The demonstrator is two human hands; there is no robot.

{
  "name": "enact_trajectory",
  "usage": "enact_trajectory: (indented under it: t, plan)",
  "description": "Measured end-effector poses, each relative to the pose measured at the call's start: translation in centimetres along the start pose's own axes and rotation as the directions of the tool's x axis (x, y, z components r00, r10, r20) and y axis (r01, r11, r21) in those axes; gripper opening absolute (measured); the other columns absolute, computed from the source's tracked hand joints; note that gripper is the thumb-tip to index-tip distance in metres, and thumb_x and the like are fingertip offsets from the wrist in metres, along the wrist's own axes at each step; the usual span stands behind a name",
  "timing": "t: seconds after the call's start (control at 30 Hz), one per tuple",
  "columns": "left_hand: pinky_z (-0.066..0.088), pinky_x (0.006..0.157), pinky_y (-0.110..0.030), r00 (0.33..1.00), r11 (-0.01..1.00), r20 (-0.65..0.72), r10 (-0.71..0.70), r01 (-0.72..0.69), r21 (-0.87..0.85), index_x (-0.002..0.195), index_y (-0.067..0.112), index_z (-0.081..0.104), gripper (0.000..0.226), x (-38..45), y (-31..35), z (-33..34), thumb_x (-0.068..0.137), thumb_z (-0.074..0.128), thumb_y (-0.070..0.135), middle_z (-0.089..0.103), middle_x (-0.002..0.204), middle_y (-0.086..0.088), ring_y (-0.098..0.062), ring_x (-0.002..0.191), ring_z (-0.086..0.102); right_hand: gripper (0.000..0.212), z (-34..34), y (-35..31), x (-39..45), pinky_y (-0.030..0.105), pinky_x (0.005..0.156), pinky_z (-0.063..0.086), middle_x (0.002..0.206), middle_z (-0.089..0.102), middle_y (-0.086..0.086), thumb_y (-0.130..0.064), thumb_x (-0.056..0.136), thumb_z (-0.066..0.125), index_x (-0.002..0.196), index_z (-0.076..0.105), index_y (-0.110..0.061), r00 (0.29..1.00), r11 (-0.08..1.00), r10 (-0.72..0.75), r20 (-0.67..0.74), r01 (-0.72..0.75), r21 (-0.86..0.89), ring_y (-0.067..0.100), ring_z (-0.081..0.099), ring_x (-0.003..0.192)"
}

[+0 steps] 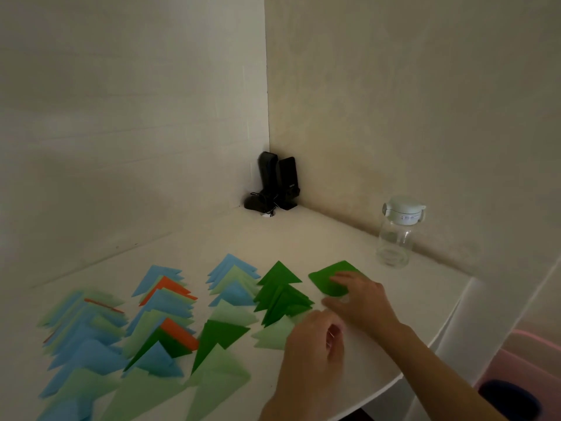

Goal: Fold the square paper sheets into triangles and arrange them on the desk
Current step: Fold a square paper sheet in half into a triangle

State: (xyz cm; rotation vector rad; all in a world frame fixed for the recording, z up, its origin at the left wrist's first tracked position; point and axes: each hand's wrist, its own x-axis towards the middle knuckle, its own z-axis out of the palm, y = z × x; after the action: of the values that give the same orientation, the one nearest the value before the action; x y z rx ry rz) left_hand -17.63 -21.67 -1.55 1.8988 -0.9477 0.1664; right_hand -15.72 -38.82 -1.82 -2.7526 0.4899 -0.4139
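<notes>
Folded paper triangles (158, 323) in light blue, pale green, orange and dark green lie in overlapping columns across the white desk (303, 238), each column stacked like a fir tree with points toward the wall. At the right end of the rows, the right hand (361, 299) rests with fingers spread flat on a dark green paper sheet (326, 279) lying on the desk. The left hand (312, 344), fingers curled, hovers just beside it; what it grips cannot be told.
</notes>
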Motion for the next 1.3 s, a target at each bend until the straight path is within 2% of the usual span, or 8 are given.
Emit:
enact_trajectory:
  t: [0.23,0.47,0.67,0.73,0.9,1.07,1.2,1.3]
  plan:
    - [0.047,0.061,-0.02,0.996,0.999,0.081,-0.026,0.027,-0.02,0.083,0.024,0.063,0.013,-1.2,-1.3,1.7,0.078,0.055,0.014,0.057,0.077,0.011,-0.004,0.068,0.056,0.024,0.4,1.1,-0.5,0.032,0.098,0.032,0.12,0.062,-0.017,-0.041,0.092,0.051,0.108,0.069,-0.035,0.988,1.0,-0.017,-0.154,0.019,0.011,0.003,0.056,0.109]
    - [0.041,0.062,-0.01,0.995,0.993,0.05,-0.089,0.092,-0.077,0.082,0.018,0.066,0.018,1.5,-2.1,1.1,0.079,0.058,0.003,0.062,0.074,0.011,-0.006,0.069,0.057,0.011,-0.1,1.9,-1.0,0.027,0.09,0.027,0.099,0.069,-0.016,-0.04,0.08,0.069,0.085,0.074,-0.031,0.96,0.998,0.063,-0.274,-0.055,0.037,0.01,0.057,0.102]
    - [0.037,0.061,-0.01,0.999,1.0,0.035,0.018,-0.018,0.002,0.081,0.02,0.064,0.02,1.2,-2.1,1.4,0.077,0.058,0.002,0.056,0.074,0.014,-0.004,0.067,0.053,0.015,-1.9,2.0,-1.7,0.035,0.088,0.046,0.082,0.069,-0.019,-0.038,0.064,0.082,0.063,0.067,-0.039,0.947,0.946,0.215,-0.24,-0.14,0.293,0.009,0.062,0.086]
    - [0.037,0.061,-0.01,0.998,0.999,0.034,0.048,-0.049,0.022,0.081,0.021,0.063,0.02,1.1,-2.1,1.4,0.077,0.058,0.002,0.055,0.074,0.015,-0.003,0.067,0.052,0.023,-3.0,1.7,-2.2,0.029,0.082,0.051,0.076,0.068,-0.019,-0.033,0.062,0.084,0.058,0.064,-0.042,0.941,0.895,0.259,-0.219,-0.149,0.42,0.005,0.063,0.078]
    - [0.041,0.061,-0.015,0.998,0.997,0.023,0.058,-0.059,0.044,0.08,0.021,0.062,0.019,0.9,-2.1,1.4,0.077,0.058,0.003,0.055,0.074,0.014,-0.004,0.068,0.052,0.01,-4.8,1.5,-3.0,0.007,0.056,0.044,0.066,0.069,-0.015,-0.026,0.069,0.08,0.067,0.074,-0.033,0.95,0.83,0.285,-0.128,-0.178,0.529,0.0,0.062,0.065]
    - [0.043,0.063,-0.018,0.997,0.998,0.04,0.061,-0.062,0.022,0.081,0.021,0.062,0.017,0.6,-1.9,1.3,0.077,0.056,0.005,0.055,0.075,0.013,-0.003,0.069,0.051,0.008,-3.4,1.5,-3.8,0.006,0.056,0.038,0.072,0.066,-0.02,-0.023,0.076,0.073,0.076,0.074,-0.03,0.946,0.832,0.318,-0.065,-0.246,0.497,-0.002,0.059,0.072]
    - [0.043,0.065,-0.017,0.998,0.999,0.037,0.041,-0.042,0.013,0.081,0.019,0.061,0.014,0.5,-1.9,1.1,0.077,0.054,0.008,0.055,0.076,0.011,-0.003,0.07,0.051,0.004,-3.3,1.0,-4.0,0.006,0.061,0.041,0.072,0.067,-0.016,-0.022,0.077,0.075,0.078,0.074,-0.026,0.943,0.87,0.263,-0.205,-0.14,0.472,0.0,0.062,0.072]
    - [0.04,0.063,-0.014,0.998,0.999,0.029,0.048,-0.047,-0.024,0.084,0.019,0.059,0.015,0.6,-2.0,1.0,0.077,0.054,0.007,0.055,0.079,0.01,-0.003,0.069,0.051,0.004,-4.1,0.6,-4.7,0.009,0.064,0.043,0.072,0.066,-0.016,-0.019,0.077,0.075,0.078,0.072,-0.022,0.92,0.93,0.121,-0.372,0.026,0.368,-0.001,0.06,0.068]
